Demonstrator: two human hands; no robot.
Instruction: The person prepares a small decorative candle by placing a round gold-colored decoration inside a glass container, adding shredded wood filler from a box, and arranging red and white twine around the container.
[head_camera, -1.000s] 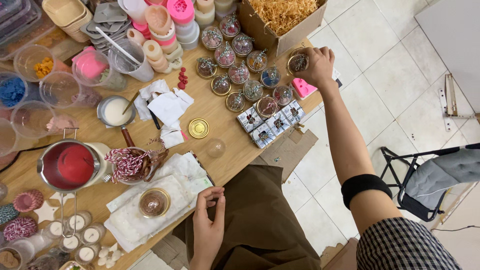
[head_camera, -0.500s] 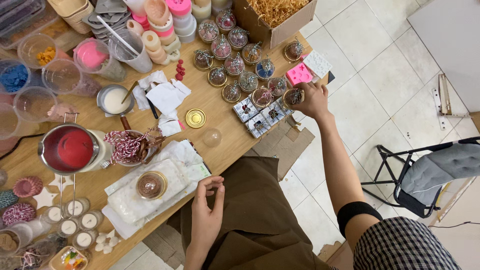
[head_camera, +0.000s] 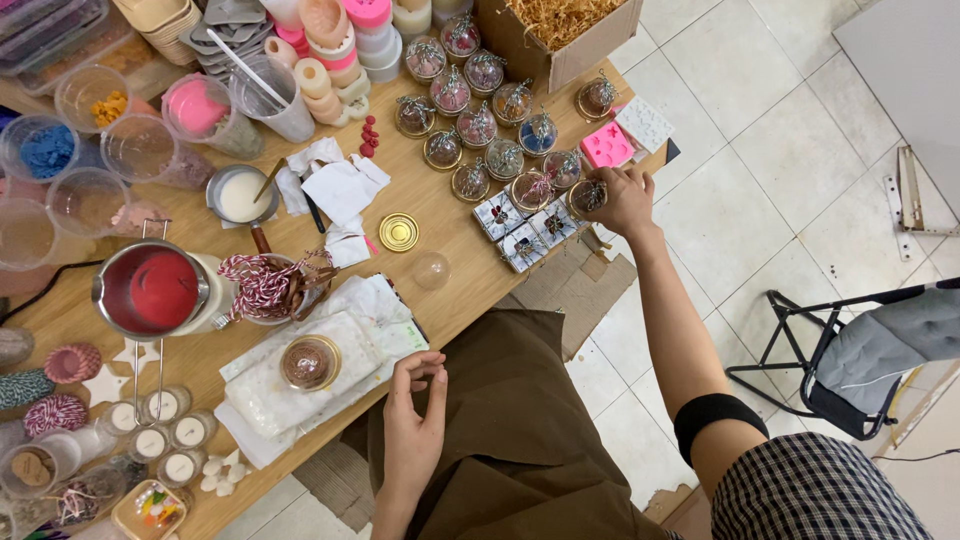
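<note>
My right hand (head_camera: 622, 195) reaches to the right end of the wooden table (head_camera: 440, 215) and is closed on a small domed candle jar (head_camera: 583, 196) at the near edge of a cluster of similar domed jars (head_camera: 478, 125). Just left of it lie small patterned gift boxes (head_camera: 525, 232). My left hand (head_camera: 415, 420) hovers at the table's near edge over my brown apron, fingers loosely curled and holding nothing. The thing nearest it is a domed jar (head_camera: 310, 362) standing on a white cloth (head_camera: 270, 395).
A cardboard box of straw (head_camera: 560, 58) and a pink mould (head_camera: 607, 146) sit beyond my right hand. A gold lid (head_camera: 398, 233), a clear dome (head_camera: 431, 270), a bowl of red-white twine (head_camera: 270, 285) and a pitcher of red wax (head_camera: 150, 290) occupy mid-table. A folding chair (head_camera: 860, 350) stands on the tiled floor.
My right hand has drawn back from the jar by the cardboard box toward the table's near edge and now grips a domed jar there. My left hand stays in place.
</note>
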